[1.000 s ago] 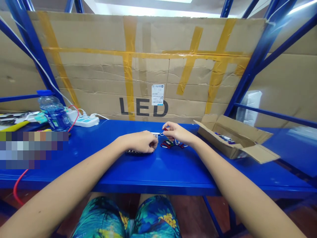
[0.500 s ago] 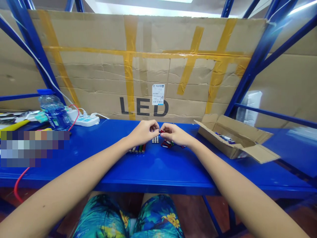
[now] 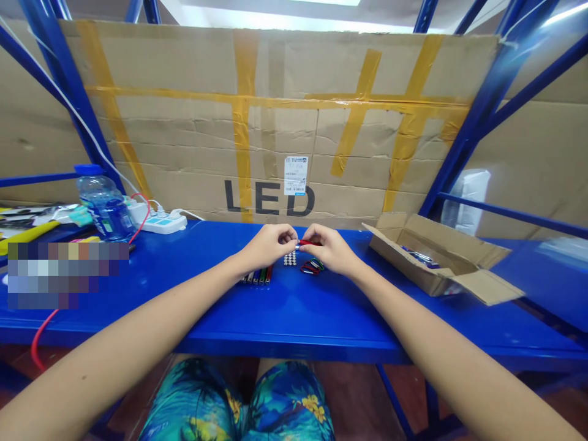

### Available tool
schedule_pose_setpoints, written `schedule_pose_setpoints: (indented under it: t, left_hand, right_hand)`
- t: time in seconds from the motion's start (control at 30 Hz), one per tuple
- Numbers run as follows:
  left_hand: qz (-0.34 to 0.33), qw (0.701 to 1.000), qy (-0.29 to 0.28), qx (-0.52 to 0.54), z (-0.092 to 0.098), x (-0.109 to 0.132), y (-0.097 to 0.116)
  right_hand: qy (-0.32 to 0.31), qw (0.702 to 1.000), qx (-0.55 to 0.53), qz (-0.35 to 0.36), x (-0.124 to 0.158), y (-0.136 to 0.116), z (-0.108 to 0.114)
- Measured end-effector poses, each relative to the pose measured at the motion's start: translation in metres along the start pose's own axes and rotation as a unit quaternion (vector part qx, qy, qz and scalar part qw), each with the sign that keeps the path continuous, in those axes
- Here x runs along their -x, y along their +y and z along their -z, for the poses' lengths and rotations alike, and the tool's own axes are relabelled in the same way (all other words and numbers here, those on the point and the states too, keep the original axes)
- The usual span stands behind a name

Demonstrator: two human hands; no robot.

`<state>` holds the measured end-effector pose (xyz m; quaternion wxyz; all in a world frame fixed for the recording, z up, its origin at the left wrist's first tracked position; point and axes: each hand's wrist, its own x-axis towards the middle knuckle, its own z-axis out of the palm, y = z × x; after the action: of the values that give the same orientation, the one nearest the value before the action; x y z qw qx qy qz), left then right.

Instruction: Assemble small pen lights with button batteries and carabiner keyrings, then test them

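Observation:
My left hand (image 3: 274,244) and my right hand (image 3: 327,246) meet above the table, thumbs and fingertips pinched close together. Between the fingers of my right hand is a small red piece (image 3: 309,242) with a bright silvery end, which looks like a carabiner. My left fingertips close at that silvery end; what they grip is hidden. Just below lie small silver parts (image 3: 290,258) in tidy rows. Red and green carabiners (image 3: 313,266) are heaped under my right hand. Several slim coloured tubes with metal ends (image 3: 261,275) lie side by side, partly covered by my left hand.
The blue table (image 3: 303,312) runs across, with a large cardboard sheet (image 3: 193,153) behind. At right stands an open cardboard box (image 3: 413,275) with items inside. A blue-capped bottle (image 3: 108,205), a power strip (image 3: 163,222) and a red cable (image 3: 39,337) are at left.
More of the red piece shows between my right fingers, now lying nearly level. My right hand has shifted slightly, uncovering the carabiner heap more. The whole view has moved a little.

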<state>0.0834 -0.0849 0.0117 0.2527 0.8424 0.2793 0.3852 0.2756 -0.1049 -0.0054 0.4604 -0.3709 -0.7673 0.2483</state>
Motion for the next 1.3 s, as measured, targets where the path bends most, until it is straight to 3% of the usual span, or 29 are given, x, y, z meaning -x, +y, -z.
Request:
schedule_pose_setpoints:
  t: [0.23, 0.5, 0.77, 1.3]
  left_hand:
    - [-0.022, 1.000, 0.002, -0.008, 0.001, 0.000, 0.001]
    - [0.008, 0.999, 0.005, 0.042, 0.003, -0.002, 0.006]
    - [0.013, 1.000, 0.006, 0.019, 0.006, -0.001, 0.011]
    - [0.008, 1.000, -0.025, 0.017, 0.004, -0.001, 0.005]
  right_hand:
    - [-0.012, 0.990, 0.133, 0.047, 0.003, -0.017, -0.002]
    - [0.044, 0.980, 0.165, 0.098, 0.004, -0.009, -0.008]
    - [0.073, 0.977, 0.163, 0.115, 0.003, -0.011, -0.002]
    - [0.005, 0.970, 0.212, 0.116, 0.005, -0.012, -0.003]
